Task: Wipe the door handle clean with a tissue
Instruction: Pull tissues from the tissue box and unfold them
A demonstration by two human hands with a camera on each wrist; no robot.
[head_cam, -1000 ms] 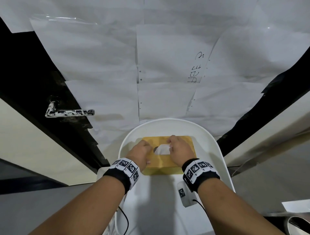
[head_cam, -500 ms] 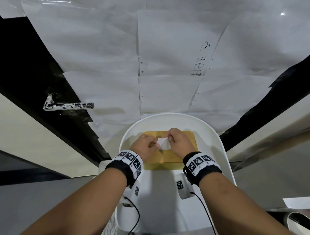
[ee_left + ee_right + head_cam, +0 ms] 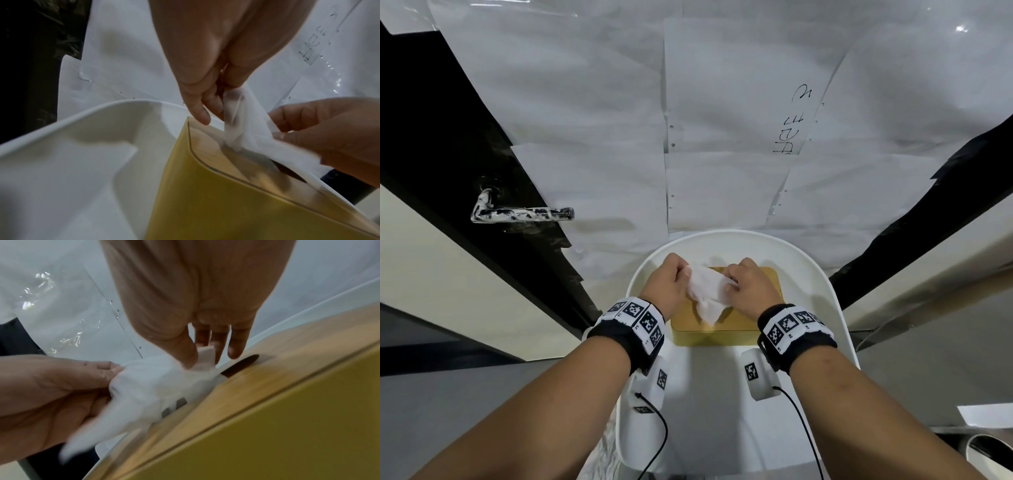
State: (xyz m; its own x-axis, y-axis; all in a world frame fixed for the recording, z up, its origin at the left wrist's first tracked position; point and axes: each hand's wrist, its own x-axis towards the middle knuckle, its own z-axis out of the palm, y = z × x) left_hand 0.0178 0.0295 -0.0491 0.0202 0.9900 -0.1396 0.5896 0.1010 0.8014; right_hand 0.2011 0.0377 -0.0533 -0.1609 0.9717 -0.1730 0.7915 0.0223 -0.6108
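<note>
A white tissue (image 3: 708,291) hangs stretched between my two hands above a yellow tissue box (image 3: 753,317) with a wooden lid. My left hand (image 3: 667,284) pinches the tissue's left end (image 3: 236,104) between thumb and fingers. My right hand (image 3: 748,286) pinches the right end (image 3: 203,358); its lower part trails to the lid's dark slot (image 3: 240,365). The door handle (image 3: 522,213), smeared white and black, sticks out of the dark door far to the left, well apart from both hands.
The box sits on a white chair seat (image 3: 822,291) right in front of the door. White paper sheets (image 3: 722,137) cover the door's middle. Black door strips (image 3: 424,137) flank them. A grey floor lies at both sides.
The hands rose from the box lid and drew the tissue out of the slot; it now spreads between them. The view shifted down slightly.
</note>
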